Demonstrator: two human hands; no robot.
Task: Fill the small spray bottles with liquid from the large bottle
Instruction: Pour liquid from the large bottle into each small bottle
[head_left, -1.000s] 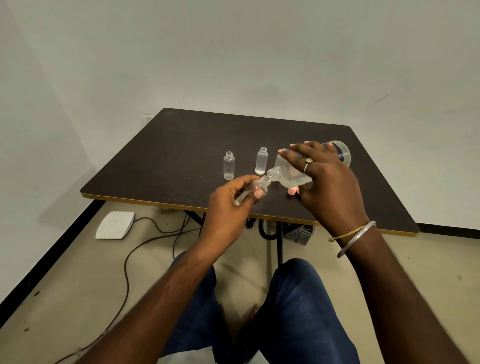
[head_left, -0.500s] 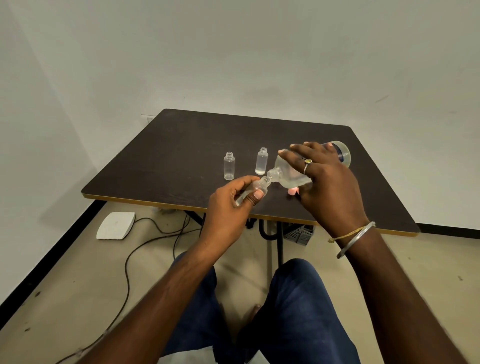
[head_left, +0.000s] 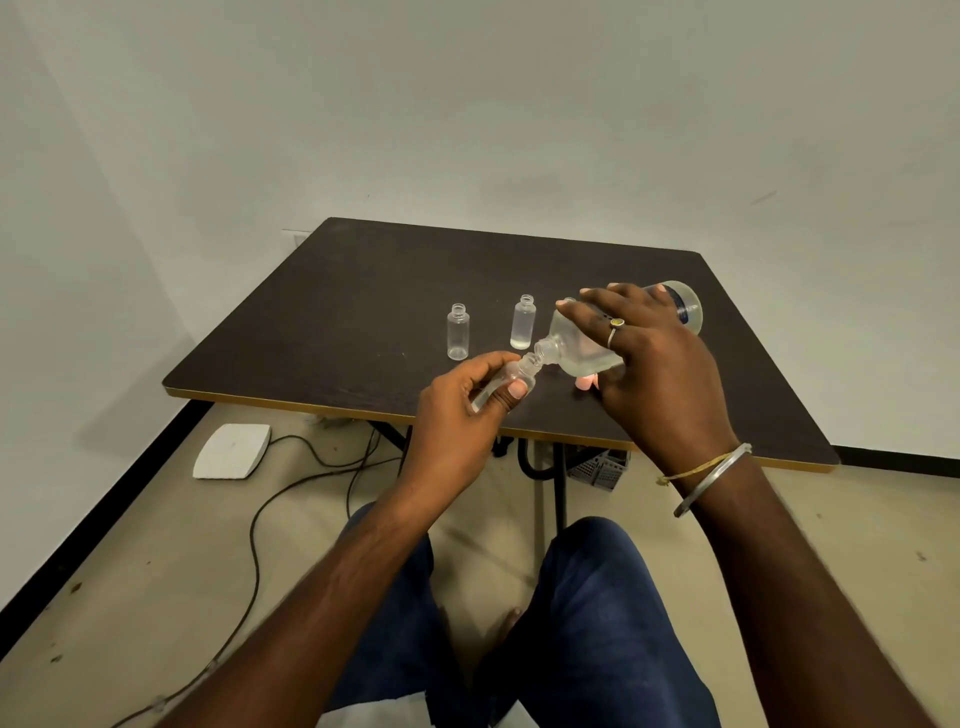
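Clear plastic mouths meet above the near edge of the table (head_left: 363, 291). My right hand (head_left: 660, 364) wraps the large bottle (head_left: 582, 348), tipped neck-down. My left hand (head_left: 462, 410) pinches one small spray bottle (head_left: 511, 376), tilted up to it. Neither hand has shifted over the last second, so I judge the pour in progress. Toward mid-surface stand an empty bottle (head_left: 457, 332) and a part-filled bottle (head_left: 522, 323), both uncapped.

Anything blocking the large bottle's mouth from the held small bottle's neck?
Nothing visible. The large bottle, tilted in the right hand, has its mouth right at the neck of the small bottle in the left hand.
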